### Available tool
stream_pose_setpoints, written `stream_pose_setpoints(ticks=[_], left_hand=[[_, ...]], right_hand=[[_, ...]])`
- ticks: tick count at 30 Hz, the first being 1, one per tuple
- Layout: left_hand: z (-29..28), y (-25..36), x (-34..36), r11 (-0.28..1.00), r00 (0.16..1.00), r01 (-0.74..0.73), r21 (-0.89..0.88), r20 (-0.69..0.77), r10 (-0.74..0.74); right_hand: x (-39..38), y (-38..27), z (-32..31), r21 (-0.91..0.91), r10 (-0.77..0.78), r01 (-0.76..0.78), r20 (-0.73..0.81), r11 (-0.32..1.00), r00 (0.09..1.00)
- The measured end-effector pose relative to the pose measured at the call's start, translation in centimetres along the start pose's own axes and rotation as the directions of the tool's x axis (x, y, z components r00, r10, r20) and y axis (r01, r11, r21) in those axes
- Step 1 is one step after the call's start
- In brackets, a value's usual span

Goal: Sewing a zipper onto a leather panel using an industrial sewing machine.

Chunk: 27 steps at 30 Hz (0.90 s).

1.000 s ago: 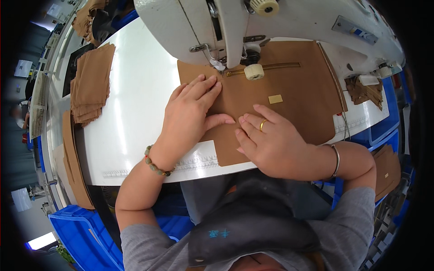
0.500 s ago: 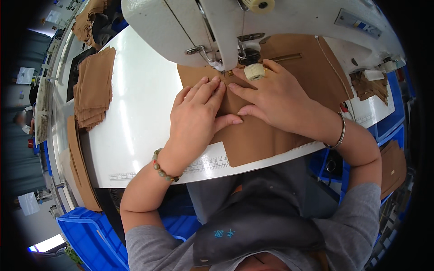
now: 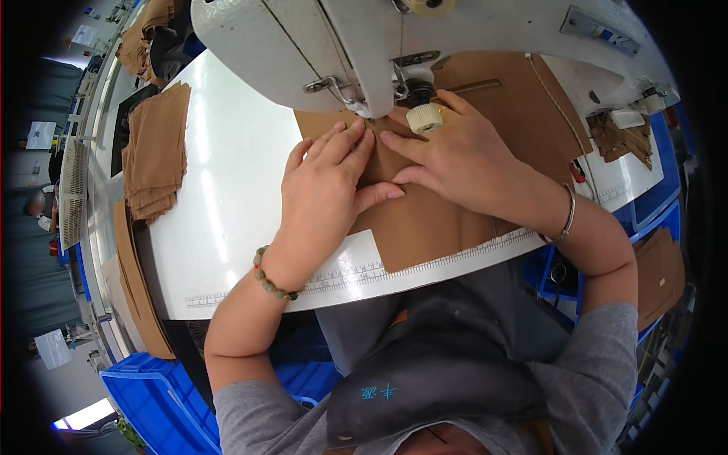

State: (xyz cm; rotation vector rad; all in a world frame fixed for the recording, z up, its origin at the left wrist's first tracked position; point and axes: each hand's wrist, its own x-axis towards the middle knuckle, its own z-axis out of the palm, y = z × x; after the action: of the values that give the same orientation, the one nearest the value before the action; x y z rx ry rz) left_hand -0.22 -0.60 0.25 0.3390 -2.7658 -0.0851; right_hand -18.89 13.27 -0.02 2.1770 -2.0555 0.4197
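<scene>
A brown fabric piece (image 3: pixel 432 235) lies flat on the white table under the head of a white sewing machine (image 3: pixel 485 30). My left hand (image 3: pixel 322 182) rests palm down on its left part, fingers stretched out with the tips just short of the needle area. Close beside it, my right hand (image 3: pixel 462 155) presses flat on the cloth, fingers spread and thumb pointing toward the left thumb. A ribbed cream knob (image 3: pixel 425 118) on the machine hides part of the right fingers. Behind that hand, a narrow slot-like strip (image 3: pixel 481 87) shows on the fabric. Needle and presser foot are mostly hidden.
Brown cut pieces are stacked (image 3: pixel 154 148) at the left; a smaller pile (image 3: pixel 622 144) sits at the right. A white cord (image 3: pixel 552 98) crosses the cloth near a red-handled tool (image 3: pixel 577 171). Ruler markings (image 3: pixel 341 280) line the near edge. A blue bin (image 3: pixel 159 394) stands below left.
The fabric has slid slightly away from me under the machine, baring more of the ruler markings. Both hands have moved forward with it, still flat.
</scene>
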Motion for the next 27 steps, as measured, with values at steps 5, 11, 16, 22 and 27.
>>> stream_pose_setpoints(ticks=[5,11,16,22,27], left_hand=[[0.0,0.0,0.1,1.0,1.0,-0.008,-0.005,-0.02,0.008],[-0.1,-0.2,0.4,1.0,1.0,-0.015,0.004,-0.015,0.015],[-0.1,-0.1,0.3,1.0,1.0,-0.002,0.001,0.0,0.002],[0.0,-0.4,0.5,1.0,1.0,0.007,-0.01,-0.01,-0.007],[0.2,-0.6,0.5,1.0,1.0,0.001,-0.007,-0.017,-0.001]], right_hand=[[0.1,0.2,0.9,-0.029,-0.066,0.062,-0.138,0.998,0.988],[0.2,0.2,1.2,-0.041,-0.061,0.055,-0.151,0.998,0.987],[0.1,0.3,1.2,-0.033,-0.056,0.052,-0.15,0.998,0.987],[0.4,0.3,1.0,-0.044,-0.058,0.053,-0.139,0.998,0.989],[0.6,1.3,-2.1,0.07,0.058,-0.05,-0.117,0.996,0.991]])
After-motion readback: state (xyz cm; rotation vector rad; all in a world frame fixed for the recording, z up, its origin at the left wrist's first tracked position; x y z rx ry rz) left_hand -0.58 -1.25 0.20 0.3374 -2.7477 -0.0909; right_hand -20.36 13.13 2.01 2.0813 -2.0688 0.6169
